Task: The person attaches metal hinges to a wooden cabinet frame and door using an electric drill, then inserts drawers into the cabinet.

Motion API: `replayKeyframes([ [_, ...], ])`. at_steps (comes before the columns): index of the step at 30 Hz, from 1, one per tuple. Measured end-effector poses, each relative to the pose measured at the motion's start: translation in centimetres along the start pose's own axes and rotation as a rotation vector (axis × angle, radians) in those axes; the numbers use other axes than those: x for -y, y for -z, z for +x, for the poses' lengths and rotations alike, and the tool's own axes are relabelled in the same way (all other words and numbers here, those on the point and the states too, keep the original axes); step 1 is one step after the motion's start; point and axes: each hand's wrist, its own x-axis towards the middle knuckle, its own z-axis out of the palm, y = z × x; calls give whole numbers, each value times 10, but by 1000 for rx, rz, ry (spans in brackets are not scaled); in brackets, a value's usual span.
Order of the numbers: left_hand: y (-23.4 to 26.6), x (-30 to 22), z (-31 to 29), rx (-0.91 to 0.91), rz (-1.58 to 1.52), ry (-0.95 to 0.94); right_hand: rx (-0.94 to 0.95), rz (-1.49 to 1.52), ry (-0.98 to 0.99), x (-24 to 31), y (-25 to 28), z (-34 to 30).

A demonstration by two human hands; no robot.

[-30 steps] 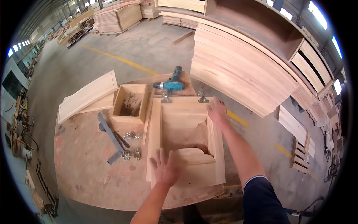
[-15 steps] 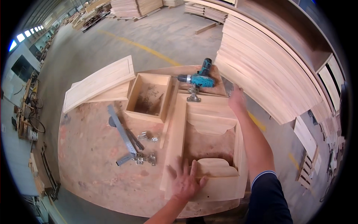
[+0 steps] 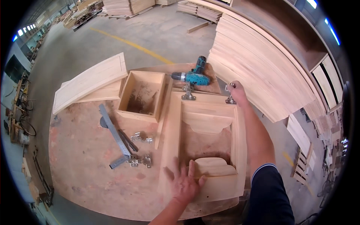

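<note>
My left hand (image 3: 185,185) lies with fingers spread on the near left part of a pale wooden cabinet-door-like frame (image 3: 240,150). At its far right corner, my right hand (image 3: 237,92) has its thumb and fingers closed on the arm of a metal cabinet hinge (image 3: 230,100). A second hinge (image 3: 188,96) sits on the far left corner of the frame. Just beyond that one rests a teal cordless drill (image 3: 193,77). Inside the frame's opening show two curved wooden pieces, a far one (image 3: 210,125) and a near one (image 3: 213,167).
Left of the frame stands a wooden box (image 3: 157,117) with small hardware inside. Nearby lie a metal try square (image 3: 114,131) and loose hinges (image 3: 140,161). Wooden panels (image 3: 93,82) lie at the far left of the table. A tall stack of boards (image 3: 258,71) stands beyond the right side.
My right hand, blurred before, is now sharper at the far right corner, and the hinge in its fingers shows. My left hand stays on the frame. The whole view has shifted slightly.
</note>
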Motion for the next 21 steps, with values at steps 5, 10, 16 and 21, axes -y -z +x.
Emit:
replayKeyframes([
  [5, -1, -4, 0, -60, -14, -27, -227, -115, 324, -37, 0, 14],
  [10, -5, 1, -2, -24, 16, 17, -30, 243, 181, -8, -2, -12],
  [16, -6, 0, -1, -47, 30, -1, 77, 359, 137, -5, 11, -13],
  [21, -9, -1, -1, -92, 31, -46, 90, 70, 124, 5, 24, -17],
])
